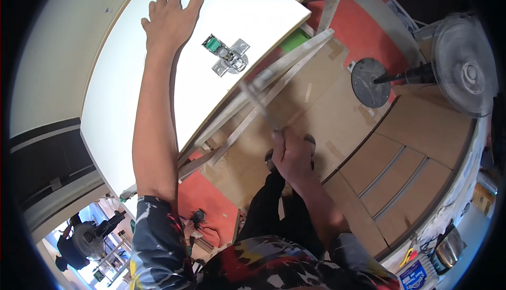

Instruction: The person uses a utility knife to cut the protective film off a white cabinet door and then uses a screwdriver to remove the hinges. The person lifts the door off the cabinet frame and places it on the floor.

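Note:
A white panel (116, 95) lies in front of me on the left. My left hand (171, 21) rests flat on its far part with the fingers spread. To the right of that hand, a metal cabinet hinge (229, 58) with a green piece lies near the panel's right edge, its two wings spread. My right hand (293, 154) is closed round the handle of what looks like a hammer (259, 104), smeared by motion. The hammer's far end points up and left, over the panel's right edge and apart from the hinge.
Wooden bars (292, 58) run under the panel's right side. A fan (466, 69) on a round black base (370, 82) stands at the far right. Two metal strips (400, 187) lie on brown boards (363, 158). Red sheet (213, 205) covers part of the floor.

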Available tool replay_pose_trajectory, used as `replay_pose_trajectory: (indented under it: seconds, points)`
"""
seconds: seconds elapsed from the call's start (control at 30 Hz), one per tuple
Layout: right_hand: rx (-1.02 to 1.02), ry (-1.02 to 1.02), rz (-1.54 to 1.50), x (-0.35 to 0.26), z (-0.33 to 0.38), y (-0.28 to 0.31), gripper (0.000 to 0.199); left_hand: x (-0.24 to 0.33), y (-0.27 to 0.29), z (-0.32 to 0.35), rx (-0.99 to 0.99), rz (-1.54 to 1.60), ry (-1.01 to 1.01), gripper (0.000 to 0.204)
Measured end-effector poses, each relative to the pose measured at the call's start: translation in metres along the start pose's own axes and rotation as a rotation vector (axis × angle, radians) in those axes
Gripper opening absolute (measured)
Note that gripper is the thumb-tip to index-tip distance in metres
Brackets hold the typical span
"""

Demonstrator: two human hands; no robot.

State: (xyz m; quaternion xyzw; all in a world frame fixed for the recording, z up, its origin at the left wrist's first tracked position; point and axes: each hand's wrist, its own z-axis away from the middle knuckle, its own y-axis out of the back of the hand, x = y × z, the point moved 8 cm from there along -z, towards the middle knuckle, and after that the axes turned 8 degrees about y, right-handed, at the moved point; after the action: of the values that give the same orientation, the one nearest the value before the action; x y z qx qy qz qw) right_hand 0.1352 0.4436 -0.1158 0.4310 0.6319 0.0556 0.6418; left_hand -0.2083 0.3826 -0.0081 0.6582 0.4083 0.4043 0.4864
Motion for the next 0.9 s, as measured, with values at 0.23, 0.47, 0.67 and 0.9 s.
replay_pose_trajectory:
  seconds: [0.23,0.47,0.67,0.9]
  points:
    - [0.064,0.043,-0.142,0.002,0.011,0.017,0.024,-0.001,-0.002,-0.014,0.030,-0.067,-0.015,0.090]
    - [0.038,-0.015,-0.237,-0.017,-0.013,0.019,0.026,-0.007,-0.008,-0.016,0.052,-0.085,-0.030,0.089]
    - [-0.018,0.003,-0.105,-0.006,-0.010,-0.014,0.027,-0.005,-0.007,-0.017,0.068,-0.079,-0.043,0.090]
    - [0.009,-0.036,-0.122,-0.007,-0.011,-0.008,0.029,-0.008,-0.007,-0.012,0.079,-0.077,-0.044,0.090]
